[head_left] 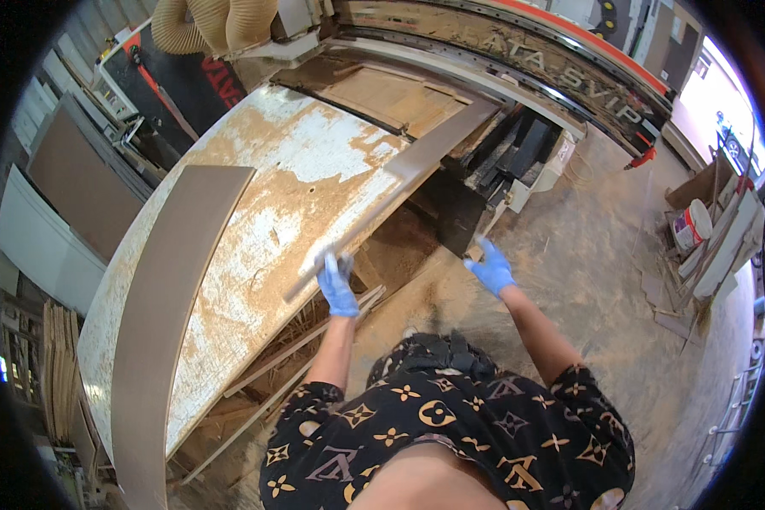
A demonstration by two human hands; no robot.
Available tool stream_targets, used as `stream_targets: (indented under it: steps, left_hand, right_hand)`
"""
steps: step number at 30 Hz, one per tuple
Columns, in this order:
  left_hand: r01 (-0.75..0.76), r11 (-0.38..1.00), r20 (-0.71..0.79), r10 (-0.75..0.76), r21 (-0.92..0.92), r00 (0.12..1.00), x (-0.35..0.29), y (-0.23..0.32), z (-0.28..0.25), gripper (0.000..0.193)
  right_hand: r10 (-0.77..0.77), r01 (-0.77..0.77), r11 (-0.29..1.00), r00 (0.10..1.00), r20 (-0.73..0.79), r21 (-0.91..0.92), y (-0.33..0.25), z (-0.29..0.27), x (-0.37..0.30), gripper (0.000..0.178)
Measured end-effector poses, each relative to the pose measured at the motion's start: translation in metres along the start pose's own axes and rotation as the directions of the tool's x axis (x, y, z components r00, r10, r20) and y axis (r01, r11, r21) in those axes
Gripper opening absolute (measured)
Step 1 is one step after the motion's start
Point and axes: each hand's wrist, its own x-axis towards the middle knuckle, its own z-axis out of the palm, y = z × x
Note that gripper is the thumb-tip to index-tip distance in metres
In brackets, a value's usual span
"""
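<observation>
My left hand (337, 285), in a blue glove, is closed on the near edge of a narrow grey-brown board (438, 143). That board lies slantwise along the right side of a dusty white worktable (272, 204), with its far end by the machine beam. My right hand (492, 270), gloved too, is held out to the right of the worktable with its fingers apart. Nothing shows in its grasp. It is nearest to a dark panel (452, 212) beside the table. A wider grey-brown board (172, 297) lies along the left of the worktable.
Ribbed dust hoses (221, 25) hang over the far end, before a long machine beam (518, 59). Wooden offcuts (293, 348) lie below the table edge. Panels (85, 161) lean at left. A white bucket (691, 225) and board scraps stand at right on the dusty floor (595, 255).
</observation>
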Motion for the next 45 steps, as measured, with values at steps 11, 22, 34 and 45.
stream_targets:
  steps: [11,22,34,45]
  left_hand:
    - [-0.578,0.806,0.597,0.528,-0.127,0.604,0.083,0.17,0.211,0.022]
    - [-0.777,0.605,0.568,0.706,-0.173,0.423,0.136,0.169,0.239,0.034]
    - [-0.554,0.8,0.363,0.599,-0.231,0.714,0.13,0.096,0.268,0.08]
    - [-0.728,0.673,0.489,0.683,-0.132,0.543,0.072,0.201,0.343,0.061]
  right_hand:
    - [-0.428,0.242,0.897,0.68,-0.595,-0.369,-0.138,-0.073,0.264,0.072]
    - [-0.445,0.22,0.854,0.78,-0.44,-0.472,-0.105,-0.115,0.329,0.038]
    - [-0.433,0.355,0.848,0.892,-0.129,-0.394,-0.023,-0.131,0.415,0.048]
    - [-0.529,0.636,0.459,0.757,0.385,-0.62,-0.054,-0.2,0.393,0.048]
